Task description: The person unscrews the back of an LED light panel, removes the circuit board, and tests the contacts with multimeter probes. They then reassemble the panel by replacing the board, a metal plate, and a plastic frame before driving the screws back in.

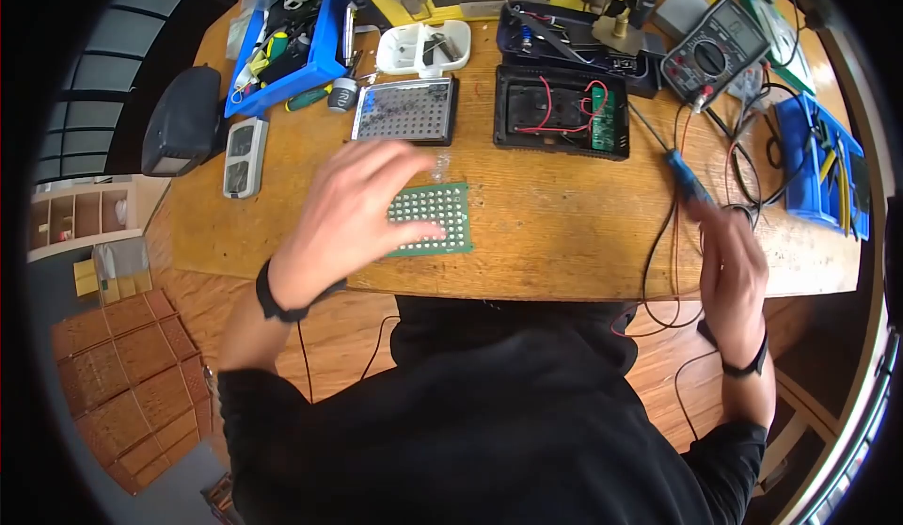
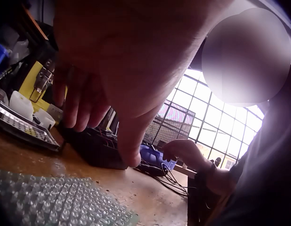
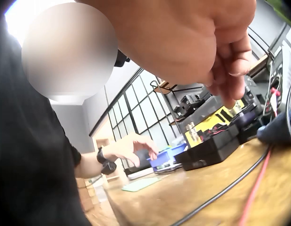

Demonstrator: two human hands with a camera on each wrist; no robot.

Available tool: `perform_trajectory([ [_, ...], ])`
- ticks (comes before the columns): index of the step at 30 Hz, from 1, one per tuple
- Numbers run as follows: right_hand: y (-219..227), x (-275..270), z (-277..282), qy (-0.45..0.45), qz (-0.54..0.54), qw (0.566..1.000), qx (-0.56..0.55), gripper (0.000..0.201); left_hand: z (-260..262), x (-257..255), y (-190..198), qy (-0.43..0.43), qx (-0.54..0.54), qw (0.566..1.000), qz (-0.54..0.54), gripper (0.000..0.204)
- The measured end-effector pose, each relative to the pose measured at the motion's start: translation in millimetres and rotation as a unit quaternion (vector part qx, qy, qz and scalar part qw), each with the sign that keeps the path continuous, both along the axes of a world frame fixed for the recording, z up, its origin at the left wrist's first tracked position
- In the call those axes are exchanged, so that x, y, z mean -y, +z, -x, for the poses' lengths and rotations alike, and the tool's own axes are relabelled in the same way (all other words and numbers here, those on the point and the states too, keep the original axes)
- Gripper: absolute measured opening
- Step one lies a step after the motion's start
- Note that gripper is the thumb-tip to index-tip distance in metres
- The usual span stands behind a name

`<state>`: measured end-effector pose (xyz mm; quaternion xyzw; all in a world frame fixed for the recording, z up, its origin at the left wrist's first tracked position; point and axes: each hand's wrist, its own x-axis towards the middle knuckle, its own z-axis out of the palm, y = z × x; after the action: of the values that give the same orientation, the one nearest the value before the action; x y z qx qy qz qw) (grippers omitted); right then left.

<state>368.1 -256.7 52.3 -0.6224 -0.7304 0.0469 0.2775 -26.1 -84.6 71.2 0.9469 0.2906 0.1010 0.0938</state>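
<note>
Grainy, scuffed wood forms the worktop [image 1: 555, 233], where a flat green board [image 1: 453, 213] lies, dotted with rows of clear, glossy domes. The left hand [image 1: 340, 210], much the nearer, arches above its left part, thumb and fingers spread, empty; it hides the board's left edge. Well to the right, the right hand [image 1: 736, 276] hangs loosely bent, empty, near a blue handle [image 1: 688, 179].

The circuit board [image 1: 457, 207] lies before the panel [image 1: 409, 116] — bin [image 1: 282, 92] left, multimeter [image 1: 715, 56] right.
</note>
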Motion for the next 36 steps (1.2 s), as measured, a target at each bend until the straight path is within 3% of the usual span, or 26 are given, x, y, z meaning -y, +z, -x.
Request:
perform_trajectory([
  [4, -17.8, 20.6, 33.5, 0.044, 0.061, 0.993, -0.088, 0.026, 33.2, 30.6, -6.0, 0.080, -0.080, 0.990, 0.084, 0.085],
  [7, -39.6, 10.4, 55.5, 0.074, 0.043, 0.988, -0.127, 0.030, 40.8, 33.7, -23.9, 0.086, -0.070, 0.990, 0.085, 0.086],
  [9, -39.3, -3.0, 59.2, 0.115, 0.030, 0.990, -0.071, 0.034, 35.5, 32.5, -27.4, 0.072, -0.053, 0.992, 0.091, 0.082],
  [15, -57.3, -21.1, 63.9, 0.106, 0.014, 0.994, 0.014, 0.023, 17.1, 26.5, -26.6, 0.018, -0.038, 0.994, 0.099, 0.073],
  [17, -59.4, -24.3, 61.9, 0.085, 0.017, 0.994, 0.062, 0.016, 8.5, 27.1, -29.5, 0.005, -0.032, 0.995, 0.092, 0.072],
  [23, -54.5, -29.4, 55.3, 0.015, 0.021, 0.998, 0.056, 0.015, -17.1, 27.2, -39.2, -0.031, 0.018, 0.993, 0.116, 0.069],
  [25, -50.6, -27.8, 48.0, 0.004, 0.031, 0.998, 0.048, 0.018, -19.2, 27.6, -37.2, -0.039, 0.009, 0.994, 0.099, 0.065],
  [27, -39.0, -29.3, 39.2, -0.034, -0.068, 0.995, 0.064, 0.023, -17.1, 25.6, -37.7, -0.085, 0.018, 0.994, 0.061, 0.059],
  [31, -35.3, -25.2, 15.6, -0.134, -0.055, 0.984, 0.101, 0.038, -19.0, 21.0, -31.9, -0.121, 0.061, 0.991, 0.022, 0.051],
  [34, -37.1, -22.0, 4.9, -0.146, -0.027, 0.982, 0.118, 0.043, -21.2, 19.5, -29.5, -0.134, 0.083, 0.987, 0.002, 0.042],
  [36, -36.4, -19.7, 2.6, -0.144, -0.020, 0.982, 0.118, 0.047, -22.3, 16.7, -26.5, -0.095, 0.086, 0.992, 0.022, 0.036],
])
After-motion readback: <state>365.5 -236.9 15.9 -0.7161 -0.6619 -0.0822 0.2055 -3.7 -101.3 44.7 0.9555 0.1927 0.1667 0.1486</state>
